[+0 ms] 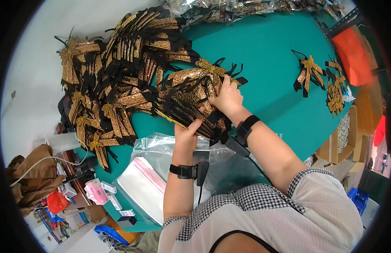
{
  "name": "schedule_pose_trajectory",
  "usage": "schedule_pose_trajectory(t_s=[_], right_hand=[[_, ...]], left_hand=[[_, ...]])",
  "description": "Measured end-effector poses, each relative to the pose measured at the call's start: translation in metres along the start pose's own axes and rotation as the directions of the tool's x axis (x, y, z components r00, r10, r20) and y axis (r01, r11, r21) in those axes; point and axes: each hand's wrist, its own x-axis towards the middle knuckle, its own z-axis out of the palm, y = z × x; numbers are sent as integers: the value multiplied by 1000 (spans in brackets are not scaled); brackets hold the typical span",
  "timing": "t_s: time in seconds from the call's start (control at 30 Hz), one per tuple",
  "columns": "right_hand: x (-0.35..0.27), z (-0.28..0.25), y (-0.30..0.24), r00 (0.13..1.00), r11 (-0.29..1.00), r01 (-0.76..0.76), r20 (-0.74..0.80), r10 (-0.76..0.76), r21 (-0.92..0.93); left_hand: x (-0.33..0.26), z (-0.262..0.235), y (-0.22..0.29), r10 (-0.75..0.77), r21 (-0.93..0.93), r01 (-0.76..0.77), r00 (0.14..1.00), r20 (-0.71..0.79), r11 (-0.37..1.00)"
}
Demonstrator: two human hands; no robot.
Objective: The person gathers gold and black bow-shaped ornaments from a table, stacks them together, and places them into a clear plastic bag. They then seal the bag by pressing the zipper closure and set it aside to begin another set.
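Both of my hands are closed around a thick bundle of black-and-gold glitter ribbon bows (185, 99) in the middle of the table. My left hand (186, 137) grips its near side, thumb up along the edge. On the right side, my right hand (227, 99) has its fingers over the ribbons, partly hidden among them. A gold flower-like piece (209, 67) tops the bundle's far end. Just left of it lies a large heap of similar bows (132, 50), overlapping in rows. Under and below my forearms are clear plastic bags (157, 143).
The table has a green top (258, 55). A single bow (308, 71) and a few gold pieces (335, 95) lie at its right. Plastic-wrapped goods (229, 10) line the far edge. A white-and-pink stack of bags (140, 181) and small boxes (113, 200) sit at the near left. A cardboard box (351, 135) stands right.
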Motion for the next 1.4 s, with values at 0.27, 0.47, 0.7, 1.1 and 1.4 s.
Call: schedule_pose_trajectory(t_s=[0.27,0.47,0.7,1.1,1.4], right_hand=[[13,-14,11,999,979,44,13,-47,201],[20,-24,24,992,756,23,78,-97,654],[-8,-11,-4,977,501,111,-2,-212,858],[-10,1,-32,979,959,24,186,-79,283],[-5,16,-11,978,844,134,69,-197,520]], left_hand=[[-3,-12,2,12,-46,-11,1000,28,999],[-5,-6,6,-18,-64,23,997,78,998],[-12,-14,4,-8,-72,11,999,32,997],[-54,-21,7,86,-88,-95,991,-104,992],[-66,-24,29,-32,-166,16,995,-97,986]])
